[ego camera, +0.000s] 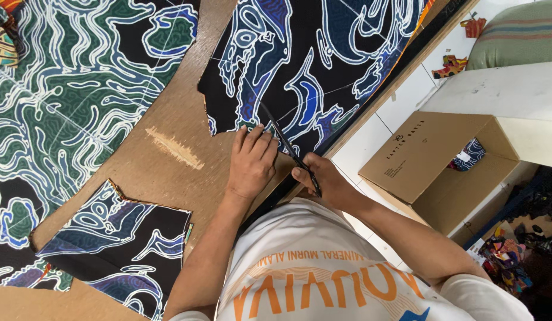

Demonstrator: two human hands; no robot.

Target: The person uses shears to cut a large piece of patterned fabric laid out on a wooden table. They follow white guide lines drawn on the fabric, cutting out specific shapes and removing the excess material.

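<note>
Wooden table (169, 178) is seen from above, worn patch near its middle. Three patterned cloth pieces are laid on it: a large green-and-white one (62, 89) at far left, a small dark blue offcut (121, 238) near the bottom edge, and the dark blue cloth (311, 59) being worked, spread at top centre with its lower edge near the table rim.

Off the table at right: an open cardboard box (442, 172) on the white tiled floor, a scrap of cloth inside it.

Left hand (251, 161) is laid flat on the lower edge of the dark blue cloth, fingers spread, nothing gripped, just pressing down. Right hand (323, 178) is closed around the handles of black scissors (291, 151); blades run up and left into the cloth just beside the left fingertips. Whether the blades are parted cannot be told.

Judgement on doing the cut well:
- Cloth should be kept pinned close to the blades so it cannot bunch or creep.
- The white outline should be tracked, not the cloth edge.
- The lower blade is best kept riding on the table, cloth lifted as little as possible.
- Fingertips should be kept off the blade line.
</note>
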